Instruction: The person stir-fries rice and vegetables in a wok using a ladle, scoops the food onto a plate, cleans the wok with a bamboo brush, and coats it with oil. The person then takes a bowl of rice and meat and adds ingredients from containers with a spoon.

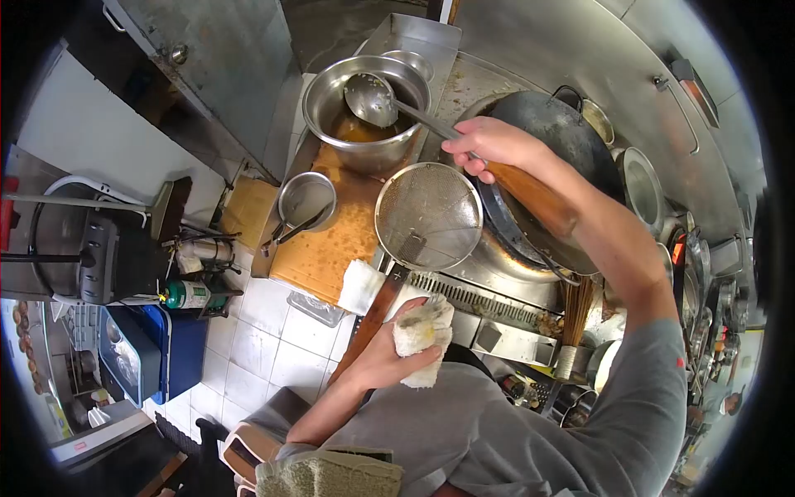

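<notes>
My right hand [497,146] is closed around the shaft of a metal ladle [372,98] with a wooden handle. The ladle's bowl is inside a steel pot [364,155] holding brown liquid, with bits of food on the bowl. In my left hand [389,358] is a folded white cloth [426,335] with dark and yellowish stains. A round mesh strainer [427,207] lies between pot and wok, its wooden handle passing close to my left hand. Whether that hand touches the handle I cannot tell. Another white cloth [361,287] lies by the handle.
A dark wok [542,120] sits on the stove to the right, partly hidden by my arm. On the stained brown board [319,261] stands a small metal pot [307,199]. A bamboo brush [577,311] stands near the stove's front. Blue bins [186,352] are at left.
</notes>
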The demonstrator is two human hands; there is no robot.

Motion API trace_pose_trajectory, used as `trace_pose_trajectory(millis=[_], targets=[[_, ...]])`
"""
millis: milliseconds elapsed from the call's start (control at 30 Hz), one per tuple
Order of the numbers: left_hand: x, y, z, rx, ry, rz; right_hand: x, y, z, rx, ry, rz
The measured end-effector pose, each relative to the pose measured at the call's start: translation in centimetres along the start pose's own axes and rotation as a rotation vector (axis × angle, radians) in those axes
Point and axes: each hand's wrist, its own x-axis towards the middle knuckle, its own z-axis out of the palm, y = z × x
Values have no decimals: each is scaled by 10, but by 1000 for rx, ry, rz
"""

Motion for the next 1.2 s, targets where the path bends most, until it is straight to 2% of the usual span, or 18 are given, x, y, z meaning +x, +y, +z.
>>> trace_pose_trajectory(millis=[133, 333, 433, 467, 667, 833, 1033, 1200], targets=[[0, 1, -9, -43, -1, -50, 18, -8, 5, 103, -47, 71], [-6, -12, -36, 125, 15, 1, -6, -11, 14, 433, -62, 168], [-15, -10, -52, 127, 46, -51, -15, 4, 19, 663, -51, 107], [-17, -13, -58, 135, 54, -13, -16, 14, 19, 758, -125, 33], [-26, -3, -66, 42, 62, -106, -43, 43, 39, 1118, -201, -125], [-24, -3, -62, 86, -81, -66, -67, 48, 59, 1310, -223, -183], [-21, 6, -46, 183, -218, -241, -94, 59, 77, 1857, -491, -349], [-18, -10, -27, 130, -228, -191, -120, 91, 47, 2058, -614, -606]])
